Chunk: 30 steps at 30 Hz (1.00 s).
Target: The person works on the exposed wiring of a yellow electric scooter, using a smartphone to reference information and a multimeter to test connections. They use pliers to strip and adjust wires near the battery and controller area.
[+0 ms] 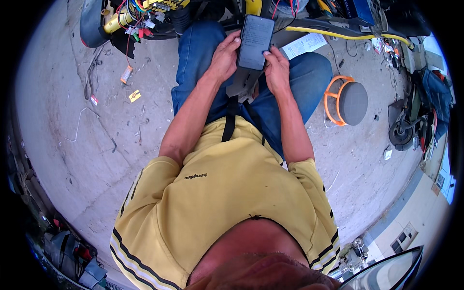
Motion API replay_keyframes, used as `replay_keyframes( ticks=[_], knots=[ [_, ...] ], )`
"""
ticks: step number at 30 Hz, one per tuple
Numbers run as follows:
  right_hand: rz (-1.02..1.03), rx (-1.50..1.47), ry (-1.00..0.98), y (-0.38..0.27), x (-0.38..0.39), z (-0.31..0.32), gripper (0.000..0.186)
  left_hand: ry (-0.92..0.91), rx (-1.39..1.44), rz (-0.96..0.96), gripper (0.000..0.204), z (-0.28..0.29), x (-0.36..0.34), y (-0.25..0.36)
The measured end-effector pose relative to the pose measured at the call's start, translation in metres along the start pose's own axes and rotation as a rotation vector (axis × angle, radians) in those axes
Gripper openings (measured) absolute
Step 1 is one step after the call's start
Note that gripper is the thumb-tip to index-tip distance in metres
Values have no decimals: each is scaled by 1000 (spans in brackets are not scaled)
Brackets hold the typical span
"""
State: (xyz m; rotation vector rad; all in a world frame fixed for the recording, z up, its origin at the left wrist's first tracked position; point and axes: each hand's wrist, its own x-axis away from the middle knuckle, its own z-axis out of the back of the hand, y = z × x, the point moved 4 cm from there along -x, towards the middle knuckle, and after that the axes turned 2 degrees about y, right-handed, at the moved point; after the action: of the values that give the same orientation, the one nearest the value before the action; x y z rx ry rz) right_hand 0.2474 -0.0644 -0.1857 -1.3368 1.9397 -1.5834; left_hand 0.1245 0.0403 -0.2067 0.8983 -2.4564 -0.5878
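Observation:
A dark smartphone [255, 42] is held upright between my two hands above my lap, its lit screen showing lines of text too small to read. My left hand [225, 56] grips the phone's left edge, thumb along the side. On the opposite edge, my right hand [277, 70] closes round the lower corner, with the thumb at the screen's border. The fingers behind the phone are hidden. Just beyond my hands stands a vehicle with exposed parts, and a bundle of coloured wires and connectors [140, 24] hangs from it at the far left.
A yellow cable [333, 35] runs along the vehicle's edge. A white printed sheet [303, 45] lies by my right knee. To the right stands a stool with an orange frame [338, 99]. Scraps, including a yellow card [134, 95], litter the concrete floor. A scooter wheel [402, 131] is farther right.

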Motion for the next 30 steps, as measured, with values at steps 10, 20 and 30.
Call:
replay_keyframes(
  ticks=[10, 20, 30],
  knots=[
    [-65, -102, 55, 12, -5, 15, 56, -6, 12, 6, 36, 0, 0, -1],
    [-51, -82, 84, 6, -2, 10, 56, -14, 11, 7, 36, 0, 1, 0],
    [-37, -1, 107, 12, -6, 16, 56, -47, 29, 15, 42, 2, -2, -2]
  ],
)
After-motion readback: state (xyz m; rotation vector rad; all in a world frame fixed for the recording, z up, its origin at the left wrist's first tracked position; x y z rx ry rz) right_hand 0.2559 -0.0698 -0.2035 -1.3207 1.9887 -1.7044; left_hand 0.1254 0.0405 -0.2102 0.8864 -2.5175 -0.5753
